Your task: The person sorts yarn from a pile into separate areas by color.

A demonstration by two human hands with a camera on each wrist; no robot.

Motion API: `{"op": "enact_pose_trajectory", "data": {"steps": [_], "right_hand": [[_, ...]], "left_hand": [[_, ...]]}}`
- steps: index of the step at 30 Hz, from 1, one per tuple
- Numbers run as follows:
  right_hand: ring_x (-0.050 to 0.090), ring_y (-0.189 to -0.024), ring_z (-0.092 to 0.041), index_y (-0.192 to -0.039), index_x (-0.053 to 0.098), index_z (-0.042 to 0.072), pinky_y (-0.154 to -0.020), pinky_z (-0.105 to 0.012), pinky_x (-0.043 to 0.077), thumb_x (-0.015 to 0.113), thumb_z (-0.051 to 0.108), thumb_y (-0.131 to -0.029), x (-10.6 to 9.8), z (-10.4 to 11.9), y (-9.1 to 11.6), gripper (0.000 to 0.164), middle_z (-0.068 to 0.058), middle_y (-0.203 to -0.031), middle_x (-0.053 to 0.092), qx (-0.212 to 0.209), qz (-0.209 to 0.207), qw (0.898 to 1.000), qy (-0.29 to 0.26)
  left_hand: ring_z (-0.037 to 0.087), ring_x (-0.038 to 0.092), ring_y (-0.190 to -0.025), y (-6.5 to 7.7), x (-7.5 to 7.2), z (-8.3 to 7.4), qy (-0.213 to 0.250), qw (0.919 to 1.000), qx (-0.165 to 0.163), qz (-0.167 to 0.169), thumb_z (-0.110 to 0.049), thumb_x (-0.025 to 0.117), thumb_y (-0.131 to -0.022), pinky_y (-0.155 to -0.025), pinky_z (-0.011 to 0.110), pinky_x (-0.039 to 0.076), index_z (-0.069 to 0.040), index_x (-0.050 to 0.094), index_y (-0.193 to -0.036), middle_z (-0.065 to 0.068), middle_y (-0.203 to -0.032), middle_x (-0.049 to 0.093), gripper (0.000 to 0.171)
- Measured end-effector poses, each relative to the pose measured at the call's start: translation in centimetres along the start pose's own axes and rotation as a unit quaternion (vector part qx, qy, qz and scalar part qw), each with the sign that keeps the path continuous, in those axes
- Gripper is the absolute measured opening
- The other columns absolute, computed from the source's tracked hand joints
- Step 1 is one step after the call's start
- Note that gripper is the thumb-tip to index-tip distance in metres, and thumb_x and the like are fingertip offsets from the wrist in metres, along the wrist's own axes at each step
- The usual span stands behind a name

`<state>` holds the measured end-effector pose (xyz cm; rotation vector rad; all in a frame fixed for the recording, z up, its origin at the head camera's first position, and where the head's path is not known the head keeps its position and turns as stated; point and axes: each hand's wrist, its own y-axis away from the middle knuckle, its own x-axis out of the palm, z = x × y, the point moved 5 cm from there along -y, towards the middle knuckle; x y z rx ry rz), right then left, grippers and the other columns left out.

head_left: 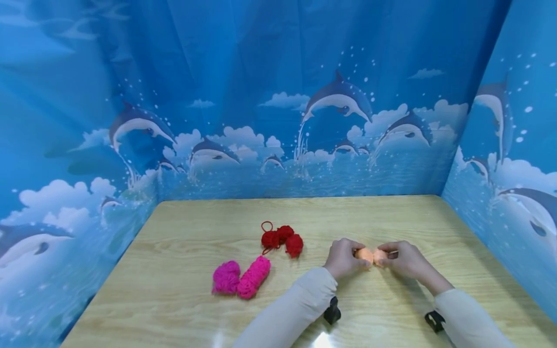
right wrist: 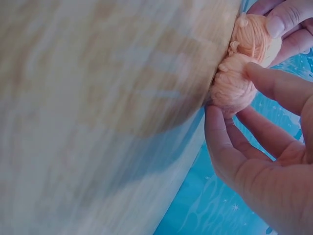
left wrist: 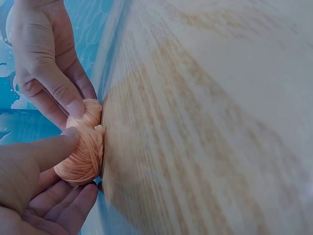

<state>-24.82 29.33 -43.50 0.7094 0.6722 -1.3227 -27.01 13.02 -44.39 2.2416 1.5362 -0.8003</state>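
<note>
Two small peach yarn balls touch side by side on the wooden table (head_left: 183, 241), right of its middle. My left hand (head_left: 344, 259) grips the left yarn ball (head_left: 364, 256) between thumb and fingers. From the other side, my right hand (head_left: 405, 261) pinches the right yarn ball (head_left: 380, 257). In the left wrist view, the strands of the nearer ball (left wrist: 82, 159) show clearly, with the left thumb pressed on its top. The right wrist view shows the right thumb and fingers around the paler ball (right wrist: 234, 85).
Several red yarn balls (head_left: 285, 234) with a loose strand sit left of the hands. Nearer the front left lie a magenta yarn bundle (head_left: 226, 277) and a hot pink yarn skein (head_left: 254, 278), touching. A blue dolphin-print curtain (head_left: 243, 96) stands behind and beside the table.
</note>
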Motion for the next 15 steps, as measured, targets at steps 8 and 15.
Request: {"op": "enact_pose_trajectory", "data": {"steps": [8,15], "right_hand": [[0.064,-0.094,-0.035,-0.118,0.061,-0.011,-0.074,-0.041,0.056,0.071,0.014,-0.086,-0.12,0.02,0.24,0.042,-0.025,-0.107,0.065,0.003,0.002,1.0,-0.007],[0.063,-0.093,-0.031,-0.12,0.06,-0.011,-0.074,-0.041,0.054,0.072,0.02,-0.087,-0.24,-0.17,-0.01,0.047,-0.024,-0.108,0.065,0.016,0.004,1.0,0.008]], "left_hand": [[0.004,0.065,-0.093,0.06,-0.14,-0.17,0.007,1.0,0.001,0.001,-0.017,0.083,-0.074,-0.074,0.017,0.051,-0.012,0.073,-0.111,-0.004,-0.104,0.072,0.039],[0.005,0.065,-0.094,-0.08,-0.21,-0.08,0.028,0.9996,-0.001,0.006,-0.016,0.082,-0.076,-0.074,0.016,0.05,-0.009,0.07,-0.117,-0.001,-0.108,0.071,0.043]]}}
